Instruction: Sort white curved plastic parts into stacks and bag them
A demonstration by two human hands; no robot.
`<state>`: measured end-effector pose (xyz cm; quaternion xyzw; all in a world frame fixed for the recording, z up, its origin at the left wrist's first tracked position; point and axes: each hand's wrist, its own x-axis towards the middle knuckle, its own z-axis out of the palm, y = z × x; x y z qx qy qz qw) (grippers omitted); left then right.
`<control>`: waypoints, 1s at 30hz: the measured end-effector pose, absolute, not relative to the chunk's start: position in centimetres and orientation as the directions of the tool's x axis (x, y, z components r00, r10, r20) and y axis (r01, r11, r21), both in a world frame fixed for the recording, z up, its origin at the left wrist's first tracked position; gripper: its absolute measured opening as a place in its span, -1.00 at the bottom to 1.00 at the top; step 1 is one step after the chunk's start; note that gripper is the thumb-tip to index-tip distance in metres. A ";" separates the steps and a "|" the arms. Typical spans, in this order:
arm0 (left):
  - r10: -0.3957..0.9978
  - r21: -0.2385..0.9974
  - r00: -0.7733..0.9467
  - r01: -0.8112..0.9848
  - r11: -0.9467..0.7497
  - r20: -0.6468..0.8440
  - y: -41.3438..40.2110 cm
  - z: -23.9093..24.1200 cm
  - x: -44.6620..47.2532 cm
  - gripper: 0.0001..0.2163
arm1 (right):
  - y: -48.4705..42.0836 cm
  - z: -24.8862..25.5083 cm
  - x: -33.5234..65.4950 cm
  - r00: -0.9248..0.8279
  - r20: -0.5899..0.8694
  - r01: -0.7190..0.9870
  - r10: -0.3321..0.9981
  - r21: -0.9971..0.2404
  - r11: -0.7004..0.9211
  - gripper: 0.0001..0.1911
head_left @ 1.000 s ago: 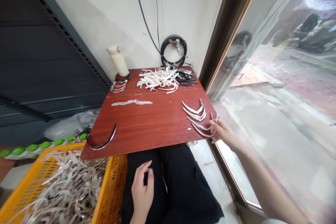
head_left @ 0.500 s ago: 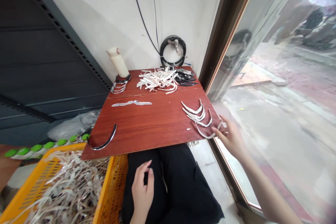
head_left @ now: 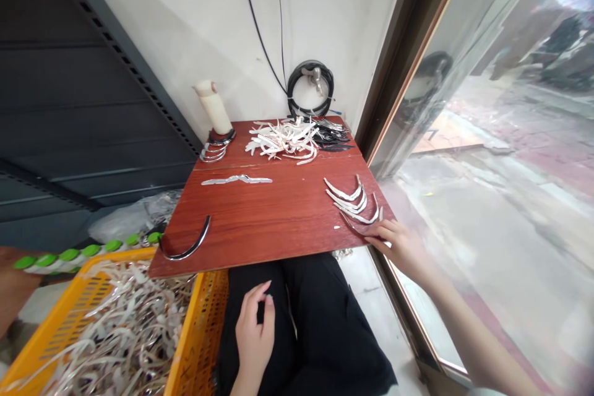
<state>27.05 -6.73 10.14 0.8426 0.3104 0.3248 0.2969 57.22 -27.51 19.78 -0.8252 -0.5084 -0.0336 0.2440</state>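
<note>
My right hand (head_left: 394, 242) is at the right edge of the red-brown board (head_left: 250, 223), fingers closed on a thin curved strip (head_left: 355, 227). The fingers cover part of this strip. Just beyond it lie several curved white-and-silver strips (head_left: 351, 204), nested in a loose row. My left hand (head_left: 254, 325) rests over my left thigh, holding nothing, with a gap between its thumb and forefinger. A shiny black curved strip (head_left: 195, 247) lies at the board's near left corner. Farther back is a flat silvery wavy strip (head_left: 236, 180).
A yellow crate (head_left: 185, 334) full of tangled strips stands left of my legs. White scraps (head_left: 283, 139) and dark strips (head_left: 331, 134) are heaped at the back. A pale cylinder (head_left: 214, 108) stands back left, beside curved pieces (head_left: 213, 152). Glass (head_left: 464, 198) borders the right side.
My right hand has moved slightly forward and left with the curved strip, which now sits closer to the others. My left hand stays over the thigh. The view has shifted slightly.
</note>
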 end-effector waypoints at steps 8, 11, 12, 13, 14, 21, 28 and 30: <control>0.713 0.698 0.596 0.328 -0.637 0.370 -6.8 10.3 27.1 -0.76 | -28.0 23.4 56.2 0.595 0.474 0.780 0.649 -0.536 -0.323 -0.88; 0.712 0.697 0.593 0.325 -0.640 0.377 -6.8 10.4 27.1 -0.76 | -28.3 23.9 55.3 0.825 0.440 0.527 0.353 -0.826 -0.200 -0.83; 0.712 0.698 0.593 0.324 -0.639 0.376 -6.8 10.3 27.1 -0.76 | -28.2 23.5 54.9 0.889 0.358 0.402 0.285 -0.909 -0.111 -0.79; 0.711 0.699 0.595 0.323 -0.638 0.374 -6.8 10.3 27.1 -0.76 | -28.0 23.0 54.5 0.933 0.254 0.264 0.254 -0.964 -0.008 -0.75; 0.711 0.701 0.597 0.321 -0.637 0.373 -6.8 10.3 27.1 -0.76 | -27.7 22.2 54.1 0.954 0.141 0.122 0.264 -0.989 0.089 -0.72; 0.720 0.711 0.598 0.330 -0.621 0.352 -6.7 10.1 27.1 -0.75 | -26.3 16.7 52.2 0.930 -0.265 -0.274 0.255 -0.962 0.002 -0.55; 0.735 0.721 0.590 0.341 -0.602 0.334 -6.8 10.2 27.1 -0.74 | -27.6 16.5 53.3 0.969 0.202 0.246 0.142 -0.839 -0.486 -0.57; 0.738 0.722 0.588 0.344 -0.600 0.332 -6.8 10.3 27.2 -0.74 | -27.6 17.0 53.9 0.890 0.388 0.453 0.238 -0.703 -0.548 -0.62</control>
